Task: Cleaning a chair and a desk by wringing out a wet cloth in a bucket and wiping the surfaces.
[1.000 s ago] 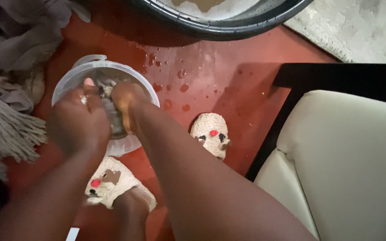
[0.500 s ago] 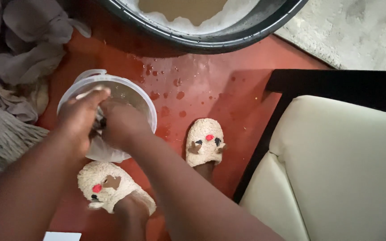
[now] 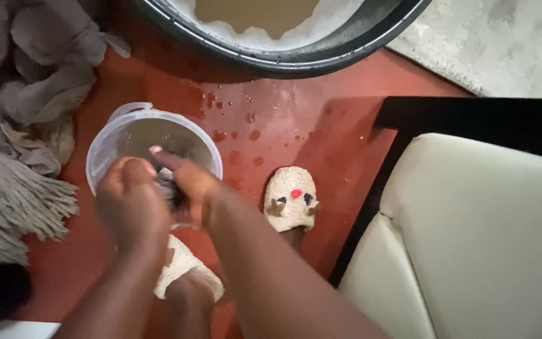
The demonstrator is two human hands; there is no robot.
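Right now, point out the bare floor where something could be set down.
The widest bare patch of red floor lies between the black basin, the small clear tub and the dark chair frame, though it is wet. The left side is crowded with clothes and a mop; both hands and slippers fill the near floor.
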